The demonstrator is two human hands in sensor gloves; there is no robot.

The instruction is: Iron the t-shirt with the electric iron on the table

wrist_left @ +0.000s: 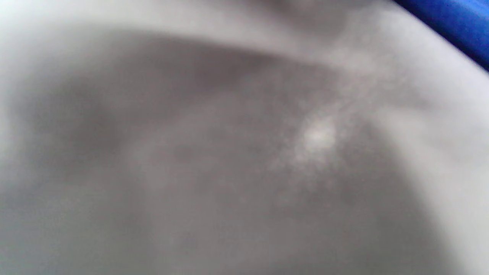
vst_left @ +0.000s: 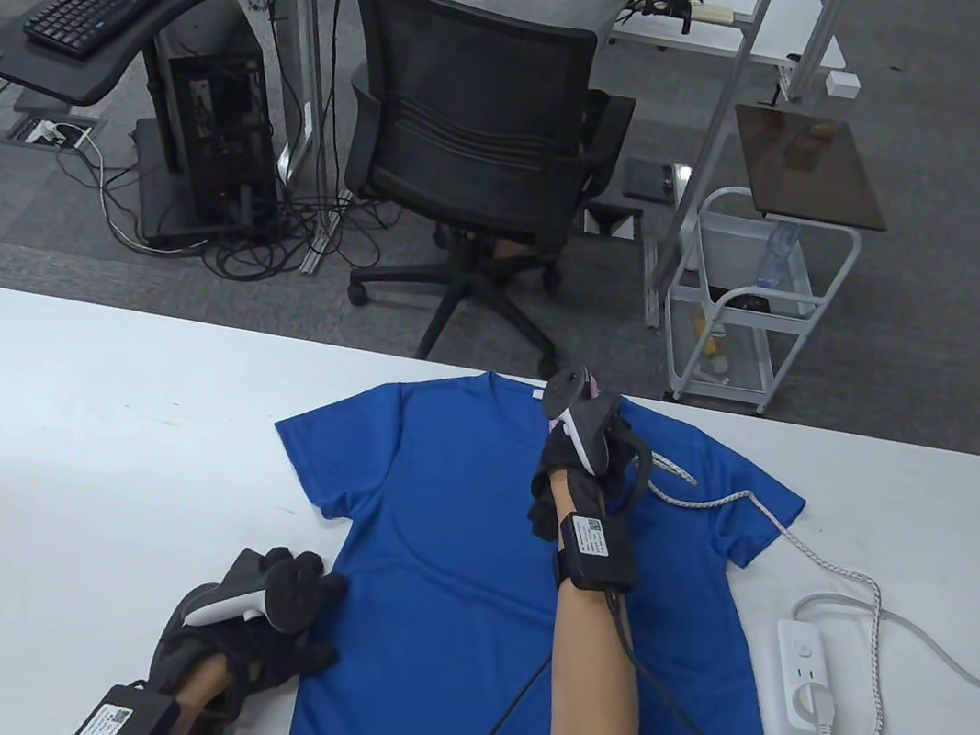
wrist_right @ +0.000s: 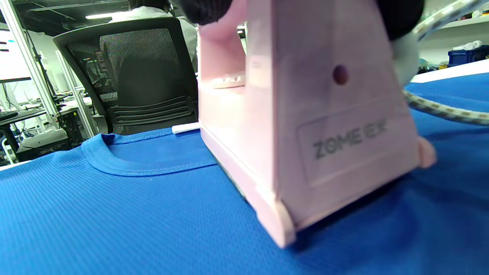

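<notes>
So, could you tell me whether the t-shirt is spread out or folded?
Spread out: the t-shirt lies flat on the table, both sleeves extended.

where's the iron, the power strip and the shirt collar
iron (wrist_right: 305,126): right wrist view, on its pink rear face.
power strip (vst_left: 803,682): table view, on its white body beside the plug.
shirt collar (wrist_right: 126,166): right wrist view, on the ribbed front neckline.

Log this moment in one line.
right hand: holds iron on t-shirt near collar | left hand: rests at shirt edge
</notes>
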